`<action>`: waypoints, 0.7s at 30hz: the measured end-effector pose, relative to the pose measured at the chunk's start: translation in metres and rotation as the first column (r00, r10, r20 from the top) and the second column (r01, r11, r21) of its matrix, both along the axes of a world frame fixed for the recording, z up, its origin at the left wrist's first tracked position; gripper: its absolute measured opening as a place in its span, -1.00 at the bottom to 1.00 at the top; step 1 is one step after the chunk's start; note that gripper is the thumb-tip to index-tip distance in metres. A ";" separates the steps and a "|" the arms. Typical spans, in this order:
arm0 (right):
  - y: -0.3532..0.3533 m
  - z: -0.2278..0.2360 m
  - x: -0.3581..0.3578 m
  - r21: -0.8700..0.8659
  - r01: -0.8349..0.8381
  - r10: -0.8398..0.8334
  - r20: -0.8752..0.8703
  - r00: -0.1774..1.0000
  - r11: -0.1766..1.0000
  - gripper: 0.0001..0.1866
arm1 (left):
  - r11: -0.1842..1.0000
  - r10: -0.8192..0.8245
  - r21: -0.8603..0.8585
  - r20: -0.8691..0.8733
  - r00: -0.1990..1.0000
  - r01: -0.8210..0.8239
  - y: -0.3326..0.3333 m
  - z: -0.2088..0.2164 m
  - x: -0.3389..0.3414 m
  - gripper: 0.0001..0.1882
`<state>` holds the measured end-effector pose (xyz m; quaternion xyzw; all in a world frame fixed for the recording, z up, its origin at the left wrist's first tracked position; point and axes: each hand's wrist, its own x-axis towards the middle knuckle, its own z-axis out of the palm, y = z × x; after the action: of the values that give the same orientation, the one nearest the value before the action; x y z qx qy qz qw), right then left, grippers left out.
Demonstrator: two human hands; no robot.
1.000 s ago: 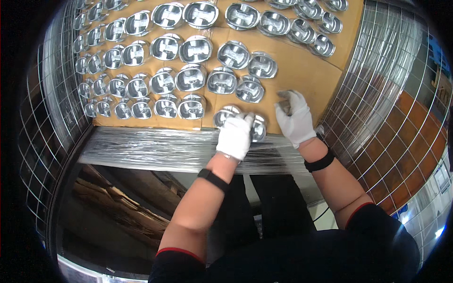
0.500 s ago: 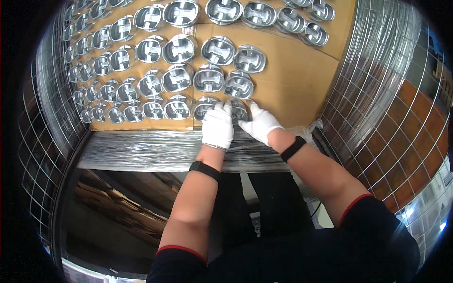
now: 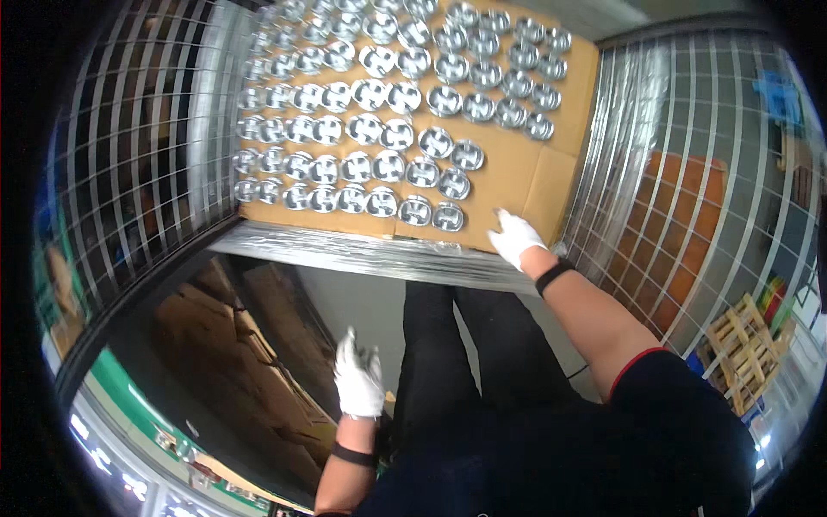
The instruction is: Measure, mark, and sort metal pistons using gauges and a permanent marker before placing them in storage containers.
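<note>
Left hand: my white-gloved left hand (image 3: 358,385) has left the row, empty, fingers loosely spread.
Right hand: my white-gloved right hand (image 3: 519,241) has drawn clear too, empty, fingers parted.
Front pair: two silver, cup-shaped metal pistons (image 3: 448,216), now untouched on the flat brown cardboard sheet (image 3: 508,185), ending the nearest row.
Meaning: I'd judge them placed.

Metal pistons (image 3: 366,129) rowed on cardboard (image 3: 551,194); right hand (image 3: 518,239) beside.
</note>
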<state>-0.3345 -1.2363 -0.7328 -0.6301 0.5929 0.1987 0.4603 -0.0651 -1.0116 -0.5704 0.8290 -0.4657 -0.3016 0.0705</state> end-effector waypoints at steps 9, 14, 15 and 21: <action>0.058 0.162 -0.070 -0.023 -0.024 0.022 -0.104 0.994 0.999 -0.47 | 0.977 0.214 0.025 -0.212 0.954 -0.213 0.128 0.132 -0.062 -0.40; 0.129 0.220 -0.034 -0.062 -0.141 0.145 0.075 0.987 0.988 -0.47 | 0.935 0.307 -0.113 -0.218 0.927 -0.336 0.182 0.183 -0.058 -0.41; 0.145 0.244 -0.015 -0.087 -0.253 0.261 0.089 0.961 0.963 -0.49 | 0.919 0.331 -0.158 -0.192 0.924 -0.362 0.205 0.188 -0.057 -0.41; 0.271 0.338 0.048 -0.265 -0.282 0.375 0.431 0.821 0.922 -0.52 | 0.873 0.411 -0.277 -0.023 0.911 -0.401 0.375 0.207 -0.056 -0.37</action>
<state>-0.2869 -0.9651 -0.3947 -0.7931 0.3604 0.0583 0.4875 -0.1216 -0.6362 -0.3630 0.8954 -0.3201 -0.1972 0.2385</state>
